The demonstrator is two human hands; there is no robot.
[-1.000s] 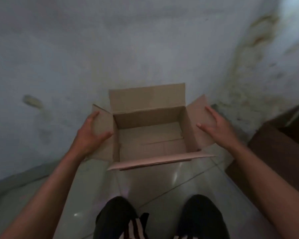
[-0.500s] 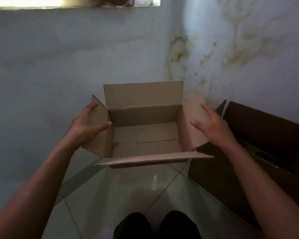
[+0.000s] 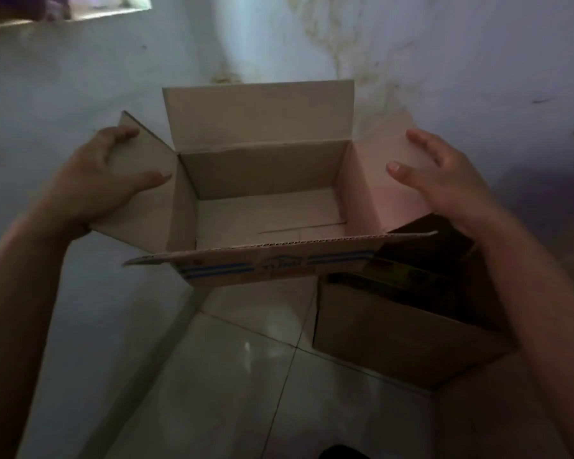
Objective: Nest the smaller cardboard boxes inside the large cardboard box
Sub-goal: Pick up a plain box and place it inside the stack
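I hold an open, empty smaller cardboard box (image 3: 265,173) in the air, its four flaps spread and blue printing on its near side. My left hand (image 3: 103,183) grips its left flap, thumb on top. My right hand (image 3: 444,180) presses on its right flap, with fingers over the far edge. Below and to the right, on the floor, stands the large cardboard box (image 3: 401,342), open at the top, dark inside. The held box's right end hangs over the large box's far left corner.
Pale floor tiles (image 3: 232,376) lie below the held box. A stained wall corner (image 3: 328,44) rises behind it. A window ledge (image 3: 63,14) shows at the top left. Something yellowish lies inside the large box (image 3: 398,273).
Both hands have carried the smaller box up and to the right, from over the floor tiles to above the large box's corner. The view has swung right, bringing the large box closer.
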